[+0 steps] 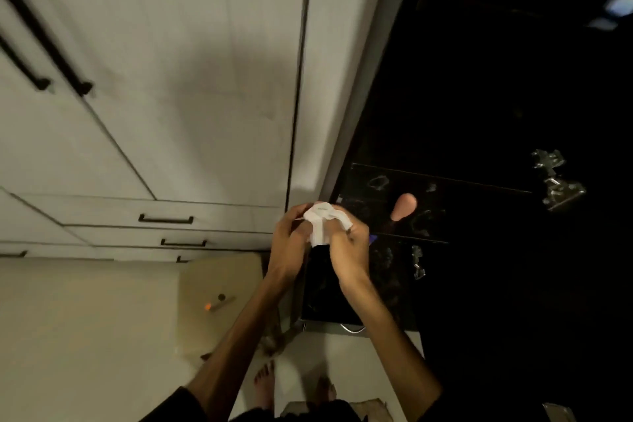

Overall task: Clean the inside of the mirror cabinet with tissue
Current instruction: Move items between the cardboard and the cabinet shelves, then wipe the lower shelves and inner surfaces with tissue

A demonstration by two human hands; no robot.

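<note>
Tissue point(320, 221): white, crumpled, held before the dark open cabinet point(479, 113). Left hand point(291, 238) and right hand point(349, 247): fingers curled, pinching the tissue from either side.

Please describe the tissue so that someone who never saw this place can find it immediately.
Find the tall white cabinet beside the dark opening. At its lower corner, the left hand and right hand meet. The tissue is the crumpled white piece pinched between them, the brightest thing there.
</note>
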